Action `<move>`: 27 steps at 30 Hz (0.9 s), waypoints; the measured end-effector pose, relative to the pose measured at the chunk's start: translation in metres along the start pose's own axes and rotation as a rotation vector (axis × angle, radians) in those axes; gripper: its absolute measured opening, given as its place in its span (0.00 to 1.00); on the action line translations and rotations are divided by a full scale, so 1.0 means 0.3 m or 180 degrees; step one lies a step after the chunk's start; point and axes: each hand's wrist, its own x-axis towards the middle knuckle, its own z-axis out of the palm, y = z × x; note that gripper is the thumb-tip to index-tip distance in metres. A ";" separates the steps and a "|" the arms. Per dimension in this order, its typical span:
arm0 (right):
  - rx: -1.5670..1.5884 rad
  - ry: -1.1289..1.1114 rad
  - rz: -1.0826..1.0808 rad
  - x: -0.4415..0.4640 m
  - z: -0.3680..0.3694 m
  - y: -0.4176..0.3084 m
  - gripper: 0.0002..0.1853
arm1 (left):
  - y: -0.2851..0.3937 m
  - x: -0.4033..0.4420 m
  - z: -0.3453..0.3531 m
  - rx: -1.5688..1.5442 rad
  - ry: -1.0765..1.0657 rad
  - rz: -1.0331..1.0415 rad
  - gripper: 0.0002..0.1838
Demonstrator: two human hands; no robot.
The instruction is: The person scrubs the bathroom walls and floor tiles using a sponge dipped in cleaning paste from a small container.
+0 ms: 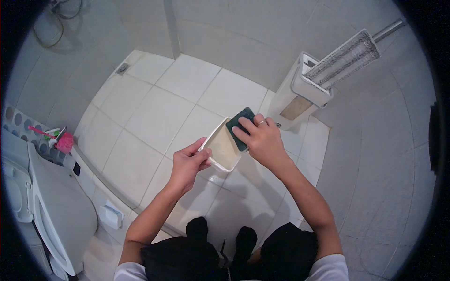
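While the left hand point(190, 164) pinches its near-left rim, thumb over the edge and fingers folded behind, a shallow tray point(222, 152) is held tilted above the floor, roughly mid-view. It is smooth and white-edged, plastic by the look of it, with rounded corners and a cream-coloured inside. The right hand point(264, 140), a ring on one finger, is closed around a dark green sponge point(240, 122), fingers laid over its face; its thumb is hidden. Blocky and matte, the sponge overlaps the tray's far-right edge, though how firmly it presses I cannot tell. Below and to the left spreads open floor point(168, 103) of glossy white square tiles with thin grout lines, bounded on the left by a low curb point(103, 182). Room is tighter on the right, where a boxy white bucket point(293, 98) stands near the wall, a flat mop head point(344, 61) with grey, fuzzy strips leaning across its top. Farther out, a drain point(123, 68) sits at the far-left corner. Beyond the curb are a curved, glossy toilet point(56, 206), a small white box point(110, 216) and a ruffled pink puff point(64, 142).
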 end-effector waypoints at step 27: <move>-0.0389 -0.0705 0.0174 -0.097 0.112 -0.133 0.09 | -0.131 -0.001 0.037 0.0909 -0.0171 0.0144 0.23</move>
